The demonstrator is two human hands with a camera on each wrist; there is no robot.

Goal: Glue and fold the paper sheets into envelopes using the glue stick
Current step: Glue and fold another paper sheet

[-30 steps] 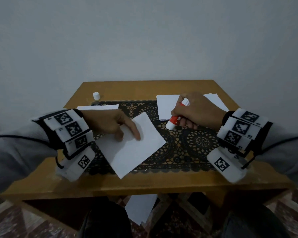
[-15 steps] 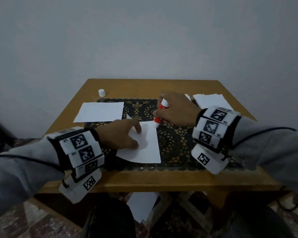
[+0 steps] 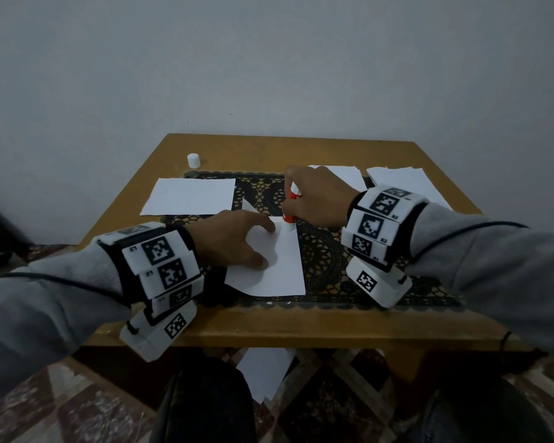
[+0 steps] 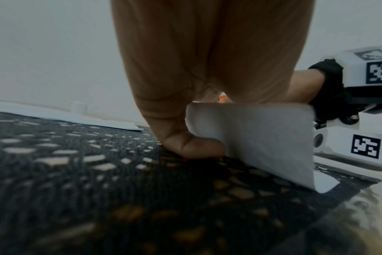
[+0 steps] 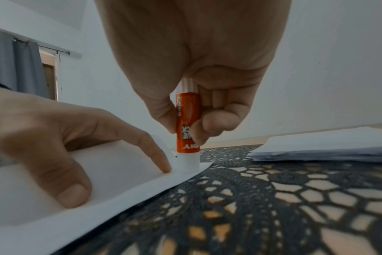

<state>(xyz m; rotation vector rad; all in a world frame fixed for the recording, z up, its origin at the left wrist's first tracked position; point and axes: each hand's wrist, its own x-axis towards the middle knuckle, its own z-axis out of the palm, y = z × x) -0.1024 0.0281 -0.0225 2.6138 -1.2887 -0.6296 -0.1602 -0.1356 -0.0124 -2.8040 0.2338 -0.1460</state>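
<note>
Two hands work one sheet [image 3: 279, 266] on my mat [image 3: 327, 251]. Only the right wrist view shows the glue stick [image 5: 187, 124] upright, tip on the sheet's far corner, pinched by my right hand [image 3: 320, 195]. My left hand [image 3: 234, 241] lies flat, fingers spread, pressing the sheet.

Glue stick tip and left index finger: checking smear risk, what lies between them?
Only bare white paper sheet lies between glue stick and the left hand; right wrist view.

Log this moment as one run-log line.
step: gluing | right hand: holds glue stick, tip on sheet far corner | left hand: presses sheet to mat | cap: off, far left
</note>
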